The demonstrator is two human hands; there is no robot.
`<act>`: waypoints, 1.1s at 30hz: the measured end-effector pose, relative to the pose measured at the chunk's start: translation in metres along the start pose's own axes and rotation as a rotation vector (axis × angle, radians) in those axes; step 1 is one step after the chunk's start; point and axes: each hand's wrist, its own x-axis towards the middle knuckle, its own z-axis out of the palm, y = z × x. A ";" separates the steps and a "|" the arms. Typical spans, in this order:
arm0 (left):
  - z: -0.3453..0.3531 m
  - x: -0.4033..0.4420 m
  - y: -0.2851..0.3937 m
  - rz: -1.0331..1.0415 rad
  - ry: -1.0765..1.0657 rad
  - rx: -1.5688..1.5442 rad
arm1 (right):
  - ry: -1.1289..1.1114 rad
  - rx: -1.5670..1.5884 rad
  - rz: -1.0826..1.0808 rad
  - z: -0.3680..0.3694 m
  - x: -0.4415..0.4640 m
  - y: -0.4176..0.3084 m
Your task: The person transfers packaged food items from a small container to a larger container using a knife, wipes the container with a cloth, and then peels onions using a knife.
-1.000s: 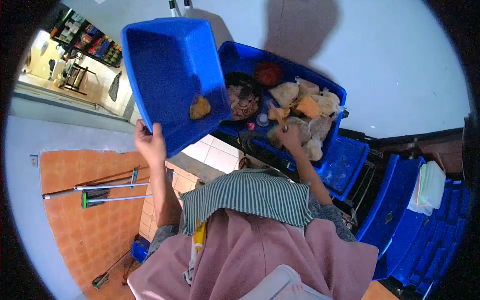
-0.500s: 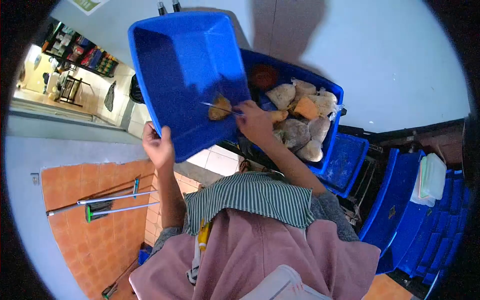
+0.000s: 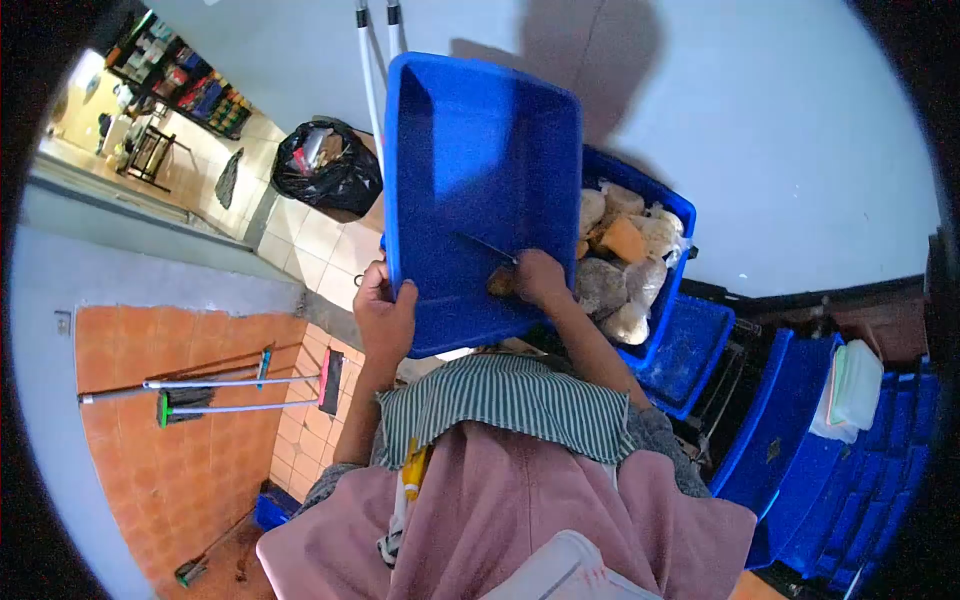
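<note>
A deep blue plastic tub [image 3: 480,130] is tilted up in front of me, its inside facing me. My left hand [image 3: 387,310] grips its lower left rim, thumb on the inner side. Inside the tub, my right hand [image 3: 542,278] is closed round a knife [image 3: 484,246], whose thin blade points up and left. A brownish-yellow lump [image 3: 500,281] lies beside my right fingers, partly covered by them; whether they touch it I cannot tell.
Behind, at right, a blue bin [image 3: 688,212] holds several filled clear bags [image 3: 602,287] and an orange one [image 3: 623,240]. A blue lid-like tray [image 3: 690,345] and stacked blue crates [image 3: 870,480] stand right. A black rubbish bag [image 3: 330,185] and brooms [image 3: 235,406] are left.
The tub has shifted right and turned more upright in view, with both hands moving along. The knife is now lower in the tub, and the rubbish bag shows more fully.
</note>
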 end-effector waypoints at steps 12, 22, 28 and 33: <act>0.005 0.002 0.001 0.081 0.073 -0.030 | 0.669 0.384 -0.056 -0.038 -0.073 0.033; -0.112 0.016 0.015 0.242 0.449 0.000 | 0.311 0.224 0.278 0.081 -0.025 0.201; -0.216 0.071 -0.006 0.283 0.616 0.078 | 0.651 -0.017 0.165 0.112 -0.028 0.178; -0.315 0.163 -0.054 0.374 0.644 0.108 | 0.652 0.074 0.445 0.069 -0.029 0.050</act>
